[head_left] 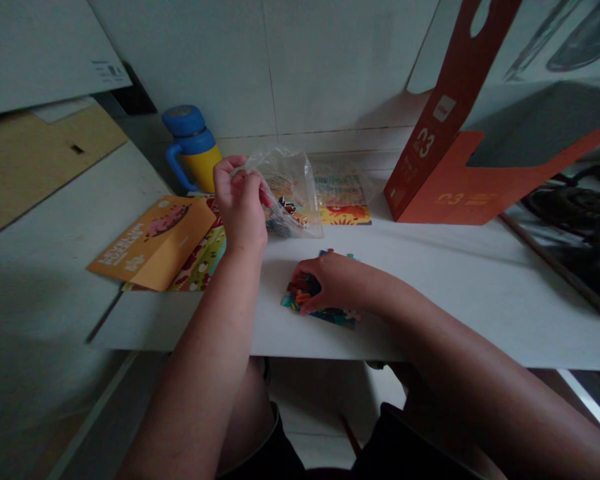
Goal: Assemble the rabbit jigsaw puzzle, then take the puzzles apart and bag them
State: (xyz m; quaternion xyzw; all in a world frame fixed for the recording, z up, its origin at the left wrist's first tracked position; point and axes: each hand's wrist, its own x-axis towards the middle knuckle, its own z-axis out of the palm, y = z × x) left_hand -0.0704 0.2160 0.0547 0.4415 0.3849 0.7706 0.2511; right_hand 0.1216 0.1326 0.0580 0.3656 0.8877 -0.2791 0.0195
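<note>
My left hand (243, 193) is closed on the rim of a clear plastic bag (303, 193) and holds its mouth up. Several small colourful pieces (289, 207) lie inside the bag. Nearer the table's front edge, my right hand (325, 280) curls its fingers and thumb round a small heap of puzzle pieces (300, 293). Part of that heap is hidden beneath the palm. Behind the bag rests a yellow and orange picture card (345, 212) with clear plastic over its upper part.
A blue and yellow bottle (195, 150) stands by the wall. On the left an orange envelope (155, 240) overlaps a colourful printed sheet (200, 267). An open orange box (445, 193) stands at the back right. The white table (460, 287) ends close to my lap.
</note>
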